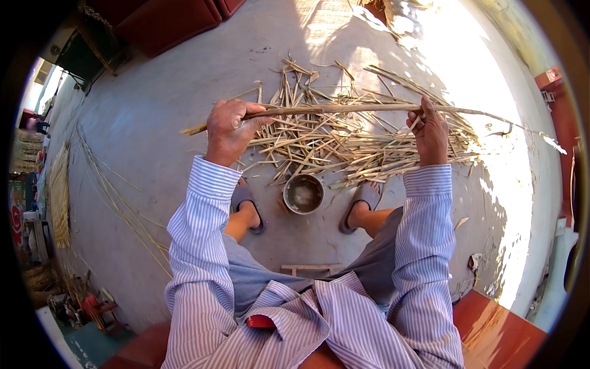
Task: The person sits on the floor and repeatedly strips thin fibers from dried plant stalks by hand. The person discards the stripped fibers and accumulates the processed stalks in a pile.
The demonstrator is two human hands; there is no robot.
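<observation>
A long dry plant stalk (344, 109) stretches sideways between my two hands, above a heap of straw. My left hand (228, 126) is closed around its thicker end, and a cut yellowish tip pokes out past the fist. Nearer the thin end, my right hand (430, 126) pinches the stalk between thumb and fingers. Beyond that hand the stalk tapers to a frayed, pale tip at the right. Beneath it lie many loose cut stalk pieces (344, 147). A round metal bowl (303, 194) stands on the floor between my feet; what it contains is hard to make out.
Long thin stalks (117, 197) and a straw bundle (60, 197) lie on the left. Dark red furniture (166, 24) stands at the far left, and a red board (498, 329) is near right. A low wooden piece (311, 269) sits between my legs. Bright sunlight falls across the right side.
</observation>
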